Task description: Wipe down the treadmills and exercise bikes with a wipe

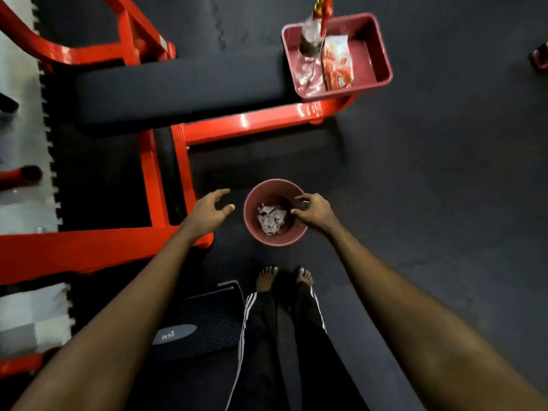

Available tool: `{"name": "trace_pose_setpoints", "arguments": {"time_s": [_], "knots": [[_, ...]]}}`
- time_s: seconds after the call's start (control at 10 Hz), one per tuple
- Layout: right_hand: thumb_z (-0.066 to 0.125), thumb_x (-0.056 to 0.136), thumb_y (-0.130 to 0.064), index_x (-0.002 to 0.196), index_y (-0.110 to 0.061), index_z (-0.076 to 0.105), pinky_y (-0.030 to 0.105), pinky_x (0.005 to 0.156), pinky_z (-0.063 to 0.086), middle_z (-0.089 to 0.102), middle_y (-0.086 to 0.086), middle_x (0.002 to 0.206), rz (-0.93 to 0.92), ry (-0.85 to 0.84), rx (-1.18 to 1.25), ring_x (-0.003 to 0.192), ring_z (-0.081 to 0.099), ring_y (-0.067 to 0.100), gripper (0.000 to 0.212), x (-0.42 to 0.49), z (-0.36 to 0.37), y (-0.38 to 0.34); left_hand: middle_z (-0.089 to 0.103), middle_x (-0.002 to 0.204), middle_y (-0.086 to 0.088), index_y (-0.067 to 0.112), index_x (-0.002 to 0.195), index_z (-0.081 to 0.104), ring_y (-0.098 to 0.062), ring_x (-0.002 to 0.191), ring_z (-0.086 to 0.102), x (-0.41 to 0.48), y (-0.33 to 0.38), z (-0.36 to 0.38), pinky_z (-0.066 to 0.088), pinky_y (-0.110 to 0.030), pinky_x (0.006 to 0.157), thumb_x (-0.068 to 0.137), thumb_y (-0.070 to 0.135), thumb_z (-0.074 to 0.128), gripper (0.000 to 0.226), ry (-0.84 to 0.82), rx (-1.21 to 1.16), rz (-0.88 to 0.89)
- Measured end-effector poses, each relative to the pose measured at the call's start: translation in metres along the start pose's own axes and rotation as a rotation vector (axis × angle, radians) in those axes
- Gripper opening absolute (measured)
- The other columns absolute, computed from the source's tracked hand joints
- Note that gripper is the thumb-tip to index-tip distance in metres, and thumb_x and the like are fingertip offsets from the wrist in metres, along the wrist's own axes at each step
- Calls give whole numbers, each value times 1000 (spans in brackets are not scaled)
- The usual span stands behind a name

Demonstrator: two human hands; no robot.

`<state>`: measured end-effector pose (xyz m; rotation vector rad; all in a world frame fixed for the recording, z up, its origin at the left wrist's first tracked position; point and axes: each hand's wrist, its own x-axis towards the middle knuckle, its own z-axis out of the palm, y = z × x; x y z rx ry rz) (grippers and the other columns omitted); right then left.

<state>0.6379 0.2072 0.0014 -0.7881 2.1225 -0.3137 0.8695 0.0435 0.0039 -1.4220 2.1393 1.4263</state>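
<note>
A small pink bin (268, 237) stands on the dark floor in front of my bare feet, with crumpled used wipes (271, 219) lying inside it. My right hand (314, 212) hovers over the bin's right rim, fingers loosely curled, and nothing shows between them. Left of the bin, my left hand (209, 210) is held out with fingers spread and empty. At the upper right a pink tray (376, 54) rests on the end of a bench and holds a spray bottle (314, 34) and a wipe packet (338, 62).
A red-framed bench (252, 121) with a black pad (178, 87) fills the upper left, its red base bars running down to the left of my hand. A dark textured step platform (204, 321) lies by my left leg. Dark rubber floor (444, 188) spreads to the right.
</note>
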Motion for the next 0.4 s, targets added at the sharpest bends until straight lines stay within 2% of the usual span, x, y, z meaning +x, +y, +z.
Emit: {"name": "trace_pose_setpoints", "arguments": {"time_s": [0.2, 0.4], "knots": [[70, 85, -20, 131, -6, 62, 28, 98, 41, 65, 13, 130, 27, -102, 6, 123, 59, 26, 49, 97, 68, 33, 53, 147, -10, 18, 146, 50, -23, 134, 50, 88, -54, 54, 37, -32, 109, 95, 26, 67, 55, -70, 49, -84], [70, 86, -22, 133, -9, 61, 26, 97, 42, 64, 11, 131, 56, -112, 69, 122, 59, 26, 50, 123, 92, 57, 50, 148, -13, 20, 148, 48, -23, 139, 46, 119, -65, 74, 35, -35, 111, 96, 27, 65, 55, -56, 65, -88]]}}
